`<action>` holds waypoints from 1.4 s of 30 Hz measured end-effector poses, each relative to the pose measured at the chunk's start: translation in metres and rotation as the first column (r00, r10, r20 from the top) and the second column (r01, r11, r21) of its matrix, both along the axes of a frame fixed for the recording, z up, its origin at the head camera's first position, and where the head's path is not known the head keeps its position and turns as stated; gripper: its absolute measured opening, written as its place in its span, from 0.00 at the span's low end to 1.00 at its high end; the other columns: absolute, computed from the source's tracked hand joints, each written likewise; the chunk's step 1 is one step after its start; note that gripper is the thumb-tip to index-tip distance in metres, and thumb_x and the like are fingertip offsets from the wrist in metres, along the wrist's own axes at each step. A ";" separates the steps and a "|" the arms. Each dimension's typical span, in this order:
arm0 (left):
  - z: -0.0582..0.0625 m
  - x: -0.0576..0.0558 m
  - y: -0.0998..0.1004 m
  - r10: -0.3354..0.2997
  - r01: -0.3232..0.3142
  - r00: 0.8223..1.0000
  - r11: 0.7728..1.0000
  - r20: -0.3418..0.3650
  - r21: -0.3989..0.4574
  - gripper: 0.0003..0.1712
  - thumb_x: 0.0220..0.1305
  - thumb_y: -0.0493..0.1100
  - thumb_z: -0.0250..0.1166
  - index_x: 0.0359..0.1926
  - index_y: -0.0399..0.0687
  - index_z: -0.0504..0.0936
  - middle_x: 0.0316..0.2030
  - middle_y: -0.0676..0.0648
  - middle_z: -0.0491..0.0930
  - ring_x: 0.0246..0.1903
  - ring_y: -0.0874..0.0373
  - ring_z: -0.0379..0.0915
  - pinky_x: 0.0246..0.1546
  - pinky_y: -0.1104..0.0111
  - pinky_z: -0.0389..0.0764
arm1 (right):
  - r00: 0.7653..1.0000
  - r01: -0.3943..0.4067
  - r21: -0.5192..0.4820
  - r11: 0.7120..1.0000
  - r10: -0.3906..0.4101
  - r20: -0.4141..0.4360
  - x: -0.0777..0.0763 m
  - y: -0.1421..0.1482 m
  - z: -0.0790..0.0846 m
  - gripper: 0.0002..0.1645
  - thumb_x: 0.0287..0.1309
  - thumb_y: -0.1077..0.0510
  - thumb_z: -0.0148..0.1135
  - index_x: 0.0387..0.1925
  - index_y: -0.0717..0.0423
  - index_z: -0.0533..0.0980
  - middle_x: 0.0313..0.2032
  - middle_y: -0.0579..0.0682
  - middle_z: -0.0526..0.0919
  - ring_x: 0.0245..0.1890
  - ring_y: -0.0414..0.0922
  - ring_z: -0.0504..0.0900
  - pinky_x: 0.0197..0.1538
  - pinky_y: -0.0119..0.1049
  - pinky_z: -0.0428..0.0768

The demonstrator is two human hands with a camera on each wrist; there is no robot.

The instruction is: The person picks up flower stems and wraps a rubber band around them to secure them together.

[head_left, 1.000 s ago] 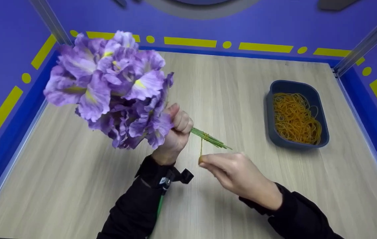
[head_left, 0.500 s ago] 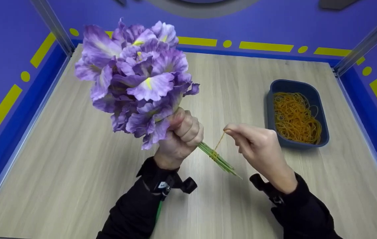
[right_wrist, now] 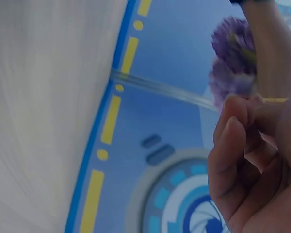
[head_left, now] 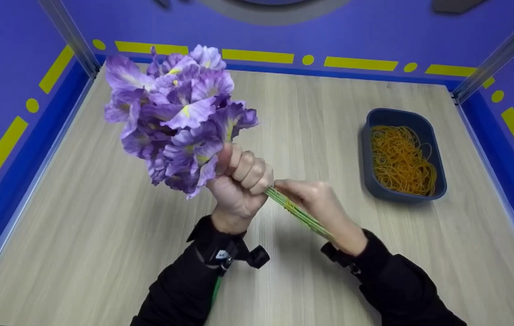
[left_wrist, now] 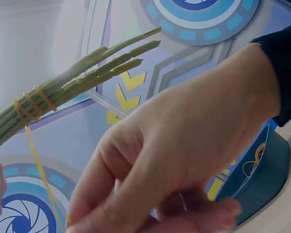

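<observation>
A bunch of purple artificial flowers (head_left: pixel 180 108) leans to the upper left in the head view, its green stems (head_left: pixel 300 215) pointing down right. My left hand (head_left: pixel 243 181) grips the stems just beneath the blooms. Below that fist, a yellow rubber band (left_wrist: pixel 40 165) circles the stems in several turns, and one loop stretches away from them. My right hand (head_left: pixel 322 206) pinches that stretched loop between thumb and forefinger, behind the stems in the head view. In the right wrist view the flowers (right_wrist: pixel 233 63) show blurred beyond the pinching fingers (right_wrist: pixel 228 150).
A dark blue-grey plastic box (head_left: pixel 366 167) stands at the right of the wooden table (head_left: pixel 293 113), holding a tangle of yellow rubber bands (head_left: pixel 402 158). Blue panels (head_left: pixel 284 27) with yellow marks enclose the table's back and sides.
My right hand has carried the stretched rubber band from below the stems, out to their right, then back left behind them beside the left fist. The bunch has swung slightly rightward and back a little.
</observation>
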State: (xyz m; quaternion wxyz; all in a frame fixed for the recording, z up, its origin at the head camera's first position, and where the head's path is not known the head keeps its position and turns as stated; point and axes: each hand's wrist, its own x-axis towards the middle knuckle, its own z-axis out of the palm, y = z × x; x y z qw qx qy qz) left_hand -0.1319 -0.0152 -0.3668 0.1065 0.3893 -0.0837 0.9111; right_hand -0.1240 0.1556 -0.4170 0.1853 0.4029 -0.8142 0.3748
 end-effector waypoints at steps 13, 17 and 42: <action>0.000 -0.006 -0.012 0.148 -0.148 0.985 0.989 0.089 -0.008 0.31 0.77 0.43 0.54 0.18 0.54 0.49 0.14 0.56 0.45 0.14 0.66 0.37 0.12 0.75 0.42 | 0.997 -0.019 0.020 1.000 0.021 -0.070 0.031 -0.021 -0.007 0.10 0.73 0.55 0.58 0.45 0.52 0.83 0.39 0.42 0.88 0.31 0.34 0.83 0.33 0.26 0.81; 0.001 -0.008 -0.016 0.194 -0.193 0.978 0.981 0.076 -0.024 0.31 0.77 0.43 0.55 0.18 0.54 0.48 0.14 0.56 0.45 0.13 0.66 0.37 0.13 0.75 0.41 | 0.994 -0.104 -0.049 0.993 0.106 0.032 0.040 -0.025 -0.005 0.07 0.70 0.62 0.61 0.45 0.54 0.83 0.38 0.42 0.88 0.33 0.33 0.84 0.38 0.26 0.82; -0.007 -0.017 -0.025 0.383 -0.392 0.920 0.898 -0.084 -0.202 0.32 0.77 0.44 0.57 0.17 0.49 0.49 0.12 0.55 0.45 0.12 0.66 0.36 0.11 0.77 0.42 | 0.978 -0.201 -0.211 0.956 0.207 0.006 0.051 -0.013 0.022 0.09 0.72 0.63 0.57 0.43 0.64 0.83 0.34 0.51 0.88 0.25 0.36 0.83 0.32 0.25 0.82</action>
